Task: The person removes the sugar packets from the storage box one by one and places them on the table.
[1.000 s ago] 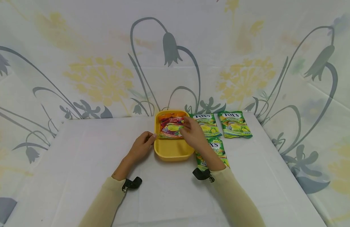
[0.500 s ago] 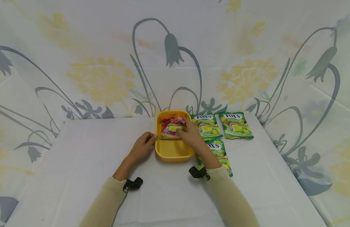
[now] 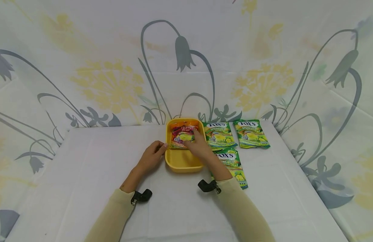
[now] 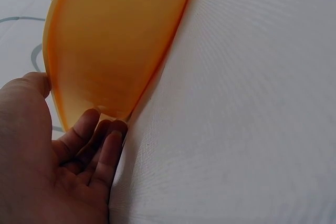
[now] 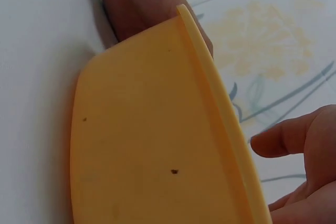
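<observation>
Backdrop: pale cloth printed with grey bell-flowers and yellow blooms hangs behind and drapes both sides of the white-covered table [image 3: 83, 174].
Tub: a yellow rounded-rectangle plastic tub [image 3: 182, 164] sits near the table's far middle; its outer wall fills both wrist views.
Pouch in tub: a red-and-orange foil sweet pouch marked FRUITS [image 3: 181, 134] lies in the tub's far half, tilted slightly.
Right hand: the right hand [image 3: 199, 148] reaches over the tub's right rim, fingers lying on the red pouch; whether they pinch it or only press on it I cannot tell.
Left hand: the left hand [image 3: 151, 156] rests against the tub's left wall, thumb on the rim and curled fingers [image 4: 102, 150] tucked under the wall's base, grasping it.
Other pouches: three green foil FOX'S Spring Tea pouches lie flat just right of the tub, two side by side at the back [image 3: 220, 134] [image 3: 250, 133], and one nearer [image 3: 233, 164], partly under the right forearm.
Sleeves: beige, with a small black clip at each wrist.
</observation>
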`<state>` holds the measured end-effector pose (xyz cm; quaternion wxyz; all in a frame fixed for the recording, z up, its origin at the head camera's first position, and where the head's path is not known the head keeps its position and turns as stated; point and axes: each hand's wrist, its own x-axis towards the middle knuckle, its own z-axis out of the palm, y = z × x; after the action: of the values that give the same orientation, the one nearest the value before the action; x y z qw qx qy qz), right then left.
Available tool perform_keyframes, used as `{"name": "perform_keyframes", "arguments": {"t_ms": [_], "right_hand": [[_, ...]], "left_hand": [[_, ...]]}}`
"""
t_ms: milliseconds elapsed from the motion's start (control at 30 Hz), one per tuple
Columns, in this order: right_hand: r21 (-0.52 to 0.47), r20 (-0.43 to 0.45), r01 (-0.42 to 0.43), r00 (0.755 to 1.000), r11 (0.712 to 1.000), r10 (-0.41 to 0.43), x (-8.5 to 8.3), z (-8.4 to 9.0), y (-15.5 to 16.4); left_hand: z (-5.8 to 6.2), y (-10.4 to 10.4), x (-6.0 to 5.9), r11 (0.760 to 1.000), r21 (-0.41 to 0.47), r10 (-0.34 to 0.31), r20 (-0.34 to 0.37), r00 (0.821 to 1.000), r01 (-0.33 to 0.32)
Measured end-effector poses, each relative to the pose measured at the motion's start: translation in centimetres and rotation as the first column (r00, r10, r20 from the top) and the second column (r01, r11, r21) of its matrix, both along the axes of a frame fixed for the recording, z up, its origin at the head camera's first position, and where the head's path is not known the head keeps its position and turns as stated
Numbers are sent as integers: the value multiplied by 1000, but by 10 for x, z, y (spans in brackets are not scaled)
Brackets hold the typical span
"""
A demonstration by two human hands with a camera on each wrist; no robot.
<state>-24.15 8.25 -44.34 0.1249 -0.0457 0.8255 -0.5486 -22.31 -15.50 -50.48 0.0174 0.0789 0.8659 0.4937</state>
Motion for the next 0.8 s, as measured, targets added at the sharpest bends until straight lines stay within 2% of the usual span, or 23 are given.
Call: {"name": "perform_keyframes", "arguments": {"t_ms": [400,633,800], "right_hand": [[-25,2,44,999,999,-44,-1,-5,-5],[-18,-72,26,997,999,-27,0,-6,-4],[29,-125,40,992,999,-36,1,-5,-3]], "left_hand": [[2,1,0,1000,9,-1,15,1000,1],[3,0,1,1000,9,-1,17,1000,1],[3,0,1,1000,9,-6,19,1000,5]]}}
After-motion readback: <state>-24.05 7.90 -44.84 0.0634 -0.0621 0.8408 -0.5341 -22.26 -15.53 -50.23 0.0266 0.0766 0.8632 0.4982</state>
